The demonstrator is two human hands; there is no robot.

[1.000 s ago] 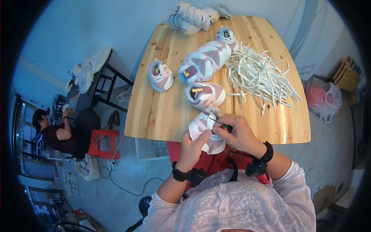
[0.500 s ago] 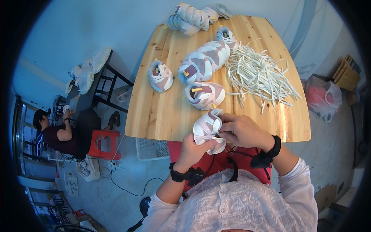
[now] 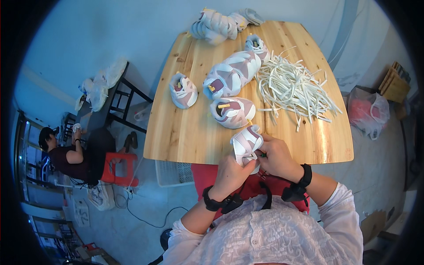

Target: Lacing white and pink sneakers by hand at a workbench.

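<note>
Starting far out at nine o'clock, I've got another person [image 3: 66, 152] seated by a red stool [image 3: 118, 170], well apart from my work, and a dark rack [image 3: 115, 99] with pale bags on it just above them. Coming across to the wooden table [image 3: 185, 137], a single small shoe [image 3: 183, 90] sits alone toward ten o'clock of the tabletop, toe pointing down at me. Near the middle lies a bigger shoe [image 3: 232, 74] on a slant, and just below it another shoe [image 3: 232, 111] with a yellow tag on its tongue. Up at twelve o'clock a heap of shoes [image 3: 221, 24] hangs at the far edge. Now my own hands, at the near edge around six o'clock: my left hand [image 3: 232, 170] is curled under the shoe I'm working on [image 3: 246, 143], fingers wrapped round its sole from below, a firm hold. That shoe is tipped up just over the table's near edge, white and mauve. My right hand [image 3: 278, 157] presses against its right side, fingers bunched tight and pinching something small and green at the shoe's edge; I can't tell what exactly it is. Further right, at two o'clock, a loose pile of white laces [image 3: 293, 88] is spread over the table, and off the table at three o'clock sits a plastic bag [image 3: 369, 112] on the floor.
</note>
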